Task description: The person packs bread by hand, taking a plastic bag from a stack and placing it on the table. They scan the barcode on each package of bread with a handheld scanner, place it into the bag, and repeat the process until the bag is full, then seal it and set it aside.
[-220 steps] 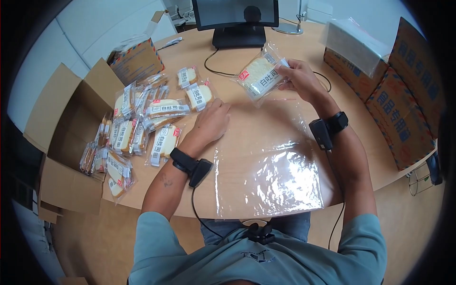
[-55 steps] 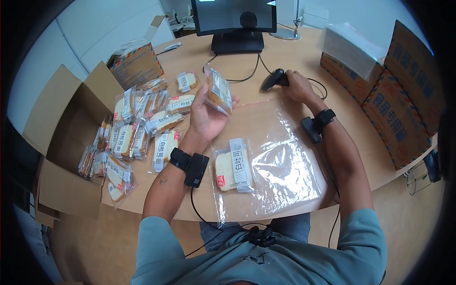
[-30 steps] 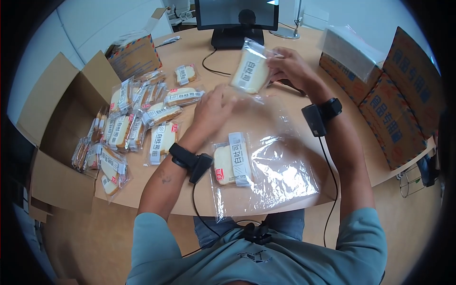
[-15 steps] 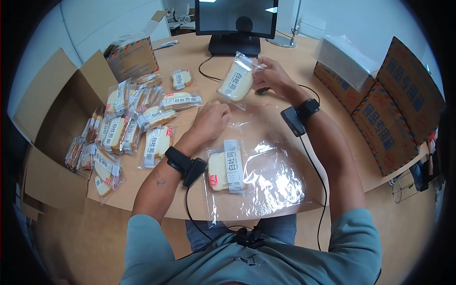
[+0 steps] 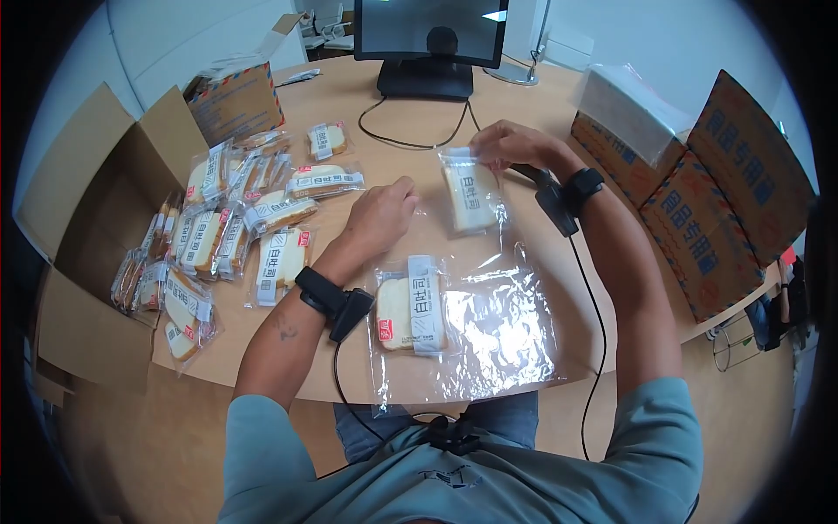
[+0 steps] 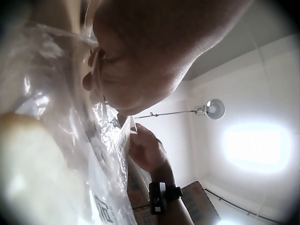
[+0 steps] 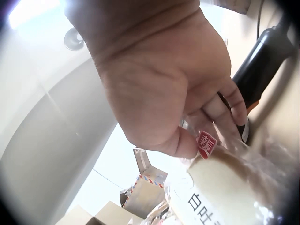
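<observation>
In the head view my right hand (image 5: 515, 144) pinches the top end of a clear-wrapped pack of white toast (image 5: 472, 194), which hangs over the far edge of a large clear plastic bag (image 5: 497, 323). The right wrist view shows the thumb and fingers at the wrapper, by its red label (image 7: 206, 144). My left hand (image 5: 381, 212) is curled at the bag's far left corner; in the left wrist view its fingers pinch clear film (image 6: 101, 79). A second toast pack (image 5: 410, 307) lies flat within the bag's outline, at its left side.
A black handheld scanner (image 5: 528, 172) lies beside the right hand. Several toast packs (image 5: 205, 236) are heaped at left before an open carton (image 5: 96, 201). Printed cartons (image 5: 698, 236) stand at right, with clear bags (image 5: 630, 113) on top. A monitor (image 5: 428, 35) stands at the back.
One toast pack went from the right hand onto the bag. Another passed from left hand to right, after the right hand held the scanner, and has come down nearer the bag.
</observation>
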A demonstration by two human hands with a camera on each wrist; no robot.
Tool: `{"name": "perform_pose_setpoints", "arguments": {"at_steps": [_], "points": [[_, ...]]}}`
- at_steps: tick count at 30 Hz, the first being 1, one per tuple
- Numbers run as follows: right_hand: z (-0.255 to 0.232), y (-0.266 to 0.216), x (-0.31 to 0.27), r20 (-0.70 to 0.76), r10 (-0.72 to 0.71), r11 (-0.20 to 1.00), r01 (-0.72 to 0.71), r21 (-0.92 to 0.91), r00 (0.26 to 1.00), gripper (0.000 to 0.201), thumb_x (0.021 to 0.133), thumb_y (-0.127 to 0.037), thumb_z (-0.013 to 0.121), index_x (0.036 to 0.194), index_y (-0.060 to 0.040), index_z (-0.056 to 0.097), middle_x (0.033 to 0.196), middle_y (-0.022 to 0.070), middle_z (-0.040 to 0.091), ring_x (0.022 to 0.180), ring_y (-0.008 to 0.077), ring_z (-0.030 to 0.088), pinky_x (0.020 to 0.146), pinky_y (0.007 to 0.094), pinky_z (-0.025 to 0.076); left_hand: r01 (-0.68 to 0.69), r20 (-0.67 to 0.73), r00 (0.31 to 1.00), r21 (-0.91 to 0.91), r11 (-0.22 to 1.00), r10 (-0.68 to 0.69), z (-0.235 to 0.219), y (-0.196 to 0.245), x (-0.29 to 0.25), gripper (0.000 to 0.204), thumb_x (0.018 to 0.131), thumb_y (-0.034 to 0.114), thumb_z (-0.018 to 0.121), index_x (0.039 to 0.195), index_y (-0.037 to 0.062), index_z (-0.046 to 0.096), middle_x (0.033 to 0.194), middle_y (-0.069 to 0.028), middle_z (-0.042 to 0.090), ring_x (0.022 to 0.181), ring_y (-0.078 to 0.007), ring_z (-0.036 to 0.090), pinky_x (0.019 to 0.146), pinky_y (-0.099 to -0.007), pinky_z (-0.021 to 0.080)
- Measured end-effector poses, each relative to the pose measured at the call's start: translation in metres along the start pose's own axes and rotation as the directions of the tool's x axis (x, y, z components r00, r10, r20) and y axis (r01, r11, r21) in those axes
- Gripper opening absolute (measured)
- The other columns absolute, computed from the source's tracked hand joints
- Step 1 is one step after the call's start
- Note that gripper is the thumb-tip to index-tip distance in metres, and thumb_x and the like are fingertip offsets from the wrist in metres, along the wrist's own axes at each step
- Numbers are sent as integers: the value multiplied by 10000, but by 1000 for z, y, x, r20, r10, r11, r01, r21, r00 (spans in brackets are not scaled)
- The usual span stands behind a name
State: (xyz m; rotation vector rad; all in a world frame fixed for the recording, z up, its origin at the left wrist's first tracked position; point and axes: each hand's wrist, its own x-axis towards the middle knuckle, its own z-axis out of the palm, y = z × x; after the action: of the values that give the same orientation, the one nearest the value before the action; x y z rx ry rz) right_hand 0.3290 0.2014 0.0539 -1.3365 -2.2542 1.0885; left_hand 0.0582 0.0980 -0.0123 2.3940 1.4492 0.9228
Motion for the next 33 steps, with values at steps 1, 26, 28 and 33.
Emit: {"name": "perform_pose_setpoints", "arguments": {"at_steps": [1, 26, 28, 33], "points": [[-2, 1, -1, 0, 1, 1000, -1, 0, 1000, 206, 838, -107, 581, 975, -25, 712, 863, 86, 670, 745, 150, 618, 693, 280, 490, 5, -7, 1000, 14, 1000, -5, 0, 0, 0, 182, 933, 213, 553, 944, 34, 581, 808, -230, 663, 810, -439, 638, 716, -526, 483], [40, -22, -14, 465, 72, 973, 40, -227, 882, 540, 975, -521, 514, 1006, -31, 739, 918, 104, 745, 873, 206, 691, 869, 357, 504, -2, -65, 998, 16, 1000, 3, 15, -13, -2, 132, 915, 172, 573, 920, 43, 601, 786, -216, 645, 755, -425, 628, 660, -495, 481], [39, -16, -12, 529, -23, 986, 106, -128, 848, 514, 984, -486, 517, 1001, -22, 738, 898, 104, 749, 860, 206, 699, 864, 354, 506, -39, -77, 996, -15, 999, 37, 20, -20, -2, 138, 910, 190, 585, 916, 53, 604, 794, -210, 648, 761, -421, 631, 667, -496, 486], [44, -27, -19, 428, 72, 934, 90, -347, 901, 506, 974, -456, 535, 943, 14, 720, 865, 133, 745, 838, 198, 694, 861, 353, 492, 54, -46, 998, 24, 998, -53, 13, -7, -4, 155, 901, 205, 595, 944, 61, 630, 824, -200, 668, 788, -412, 641, 701, -497, 494]]}}
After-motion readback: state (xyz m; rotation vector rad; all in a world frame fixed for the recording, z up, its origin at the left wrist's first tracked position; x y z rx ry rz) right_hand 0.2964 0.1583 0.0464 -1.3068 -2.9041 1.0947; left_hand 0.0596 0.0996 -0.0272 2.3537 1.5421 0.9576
